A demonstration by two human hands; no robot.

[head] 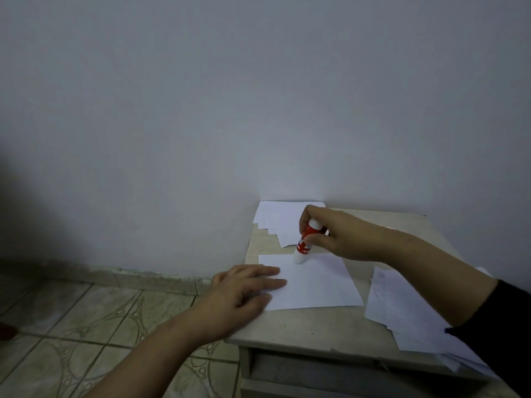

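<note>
On the middle sheet, glue stick: a short round tube with a red label band and white at both ends. The white print is too blurred to read. It stands tilted, its lower white end touching the paper near the far edge.
Sheet of paper: plain white, flat and rectangular, lying at the middle of the table top. Its near left corner is covered by the left hand.
Right hand: fingers and thumb curl round the upper half of the glue stick and hide part of its label. The wrist is bent and the forearm comes in from the right.
Sleeve: dark cloth, cut off by the right edge.
Left hand: palm down, fingers straight and slightly spread, pressing on the sheet's left edge and holding nothing.
Table: pale matte top, faintly speckled, with an open recess under the front. Its right side is hidden by the arm.
Back paper pile: white sheets, unevenly fanned, against the wall and partly behind the right hand.
Right paper pile: loose overlapping white sheets, partly under the forearm.
Wall: smooth, pale grey.
Floor: glossy tiles with curved patterns, dim.
</note>
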